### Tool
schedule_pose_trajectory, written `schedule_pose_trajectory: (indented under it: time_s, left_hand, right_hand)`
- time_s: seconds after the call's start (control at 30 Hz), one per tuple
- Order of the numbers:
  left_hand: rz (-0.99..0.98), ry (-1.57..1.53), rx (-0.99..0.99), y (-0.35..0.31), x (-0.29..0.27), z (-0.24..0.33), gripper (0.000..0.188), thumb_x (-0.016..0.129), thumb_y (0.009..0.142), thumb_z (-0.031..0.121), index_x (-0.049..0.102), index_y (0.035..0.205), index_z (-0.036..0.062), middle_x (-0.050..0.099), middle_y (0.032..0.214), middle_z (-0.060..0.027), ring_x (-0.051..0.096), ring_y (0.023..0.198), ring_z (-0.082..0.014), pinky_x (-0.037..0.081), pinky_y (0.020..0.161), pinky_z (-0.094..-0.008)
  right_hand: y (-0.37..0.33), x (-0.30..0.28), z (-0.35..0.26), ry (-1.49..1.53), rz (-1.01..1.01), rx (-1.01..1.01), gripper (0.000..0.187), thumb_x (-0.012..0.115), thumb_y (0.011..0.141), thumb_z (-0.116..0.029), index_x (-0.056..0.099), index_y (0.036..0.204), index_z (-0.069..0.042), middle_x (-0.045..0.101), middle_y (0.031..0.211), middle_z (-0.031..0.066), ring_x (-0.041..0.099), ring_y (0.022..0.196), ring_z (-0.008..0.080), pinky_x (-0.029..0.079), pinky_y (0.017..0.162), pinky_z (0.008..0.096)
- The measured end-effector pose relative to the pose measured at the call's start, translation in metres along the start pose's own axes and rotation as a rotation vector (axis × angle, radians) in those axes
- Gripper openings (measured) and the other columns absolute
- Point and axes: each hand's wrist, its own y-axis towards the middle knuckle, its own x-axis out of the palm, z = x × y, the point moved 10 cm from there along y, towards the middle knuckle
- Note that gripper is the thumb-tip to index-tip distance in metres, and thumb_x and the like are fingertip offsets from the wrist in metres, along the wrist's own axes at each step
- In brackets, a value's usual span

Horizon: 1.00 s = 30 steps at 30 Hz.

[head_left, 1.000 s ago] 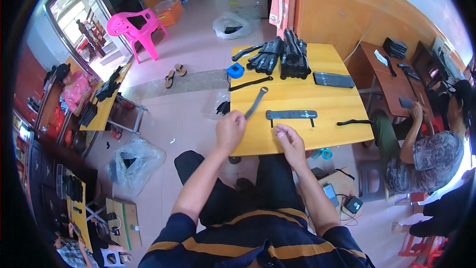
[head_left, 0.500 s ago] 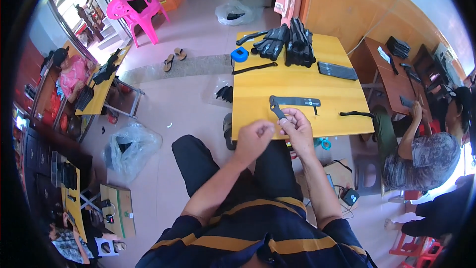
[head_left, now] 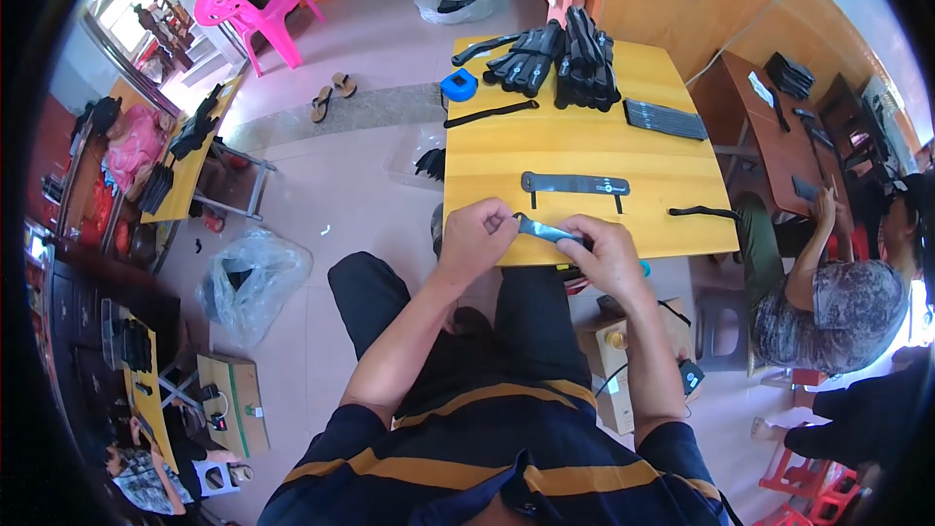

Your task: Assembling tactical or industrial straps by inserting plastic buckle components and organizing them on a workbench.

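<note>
Above the near edge of the yellow table [head_left: 584, 151], a short dark strap [head_left: 547, 230] with a rounded end is stretched between my hands. My right hand [head_left: 610, 255] is closed round its right part, thumb on top. My left hand [head_left: 475, 242] pinches at its rounded left end with fingertips together. Just beyond them a flat grey-black strap [head_left: 575, 183] with a pale printed mark lies crosswise. Two short black strips [head_left: 533, 201] stick out at its near side, one near each end.
Farther back lie piled black straps [head_left: 586, 63], a blue tape measure [head_left: 459, 86], a flat dark stack [head_left: 664, 120] and a black cord [head_left: 492, 114]. Another cord [head_left: 703, 211] crosses the right edge. People work at side tables; a plastic bag [head_left: 255, 284] lies on the floor.
My left hand has come to the held strap's end and now pinches it. That strap has turned more level and nearer me, uncovering the left end of the strap on the table.
</note>
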Motion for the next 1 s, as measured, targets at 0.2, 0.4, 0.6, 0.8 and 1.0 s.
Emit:
schedule_pose_trajectory:
  time_s: [0.2,0.4,0.6,0.8,1.0]
  left_hand:
    - [-0.046,0.016,-0.052,0.009,0.016,-0.014,0.013,0.072,0.085,0.01,0.066,0.08,0.0003,0.063,0.062,-0.0044,0.058,0.055,-0.0083,0.046,0.054,-0.026]
    - [-0.054,0.003,-0.094,0.025,0.032,-0.031,0.013,0.071,0.086,0.012,0.068,0.082,-0.0001,0.064,0.063,-0.0058,0.059,0.056,-0.0098,0.047,0.056,-0.0268]
    - [-0.042,0.002,-0.135,0.038,0.04,-0.048,0.011,0.069,0.089,0.009,0.067,0.084,-0.0003,0.055,0.064,0.0032,0.05,0.059,-0.0047,0.04,0.054,-0.024]
    - [-0.003,0.18,-0.074,0.049,0.043,-0.041,0.013,0.068,0.089,0.01,0.067,0.084,-0.0015,0.06,0.062,-0.0062,0.055,0.056,-0.0108,0.044,0.054,-0.0283]
    - [-0.011,0.233,-0.098,0.059,0.044,-0.047,0.014,0.068,0.086,0.015,0.067,0.078,0.0035,0.067,0.069,-0.0132,0.066,0.061,-0.0295,0.05,0.058,-0.0386]
  right_hand:
    - [-0.003,-0.039,0.062,0.002,-0.043,0.212,0.013,0.074,0.087,-0.01,0.069,0.095,-0.001,0.064,0.072,0.0026,0.058,0.066,0.0103,0.048,0.063,0.0268]
    - [0.005,-0.054,0.106,0.288,-0.053,0.283,0.015,0.07,0.086,0.002,0.065,0.1,-0.001,0.061,0.081,-0.0032,0.055,0.075,0.0065,0.048,0.072,0.0235]
    - [0.019,-0.065,0.143,0.439,0.149,0.312,0.016,0.068,0.09,0.001,0.064,0.104,-0.003,0.061,0.087,-0.0056,0.052,0.074,0.0045,0.045,0.07,0.0199]
    - [0.017,-0.069,0.164,0.446,0.261,0.41,0.012,0.069,0.091,-0.001,0.064,0.102,-0.004,0.061,0.086,-0.0058,0.048,0.07,0.0009,0.041,0.063,0.0167]
    - [0.021,-0.069,0.172,0.435,0.36,0.424,0.012,0.07,0.092,-0.003,0.064,0.102,-0.005,0.059,0.082,-0.006,0.05,0.071,0.0016,0.042,0.064,0.017]
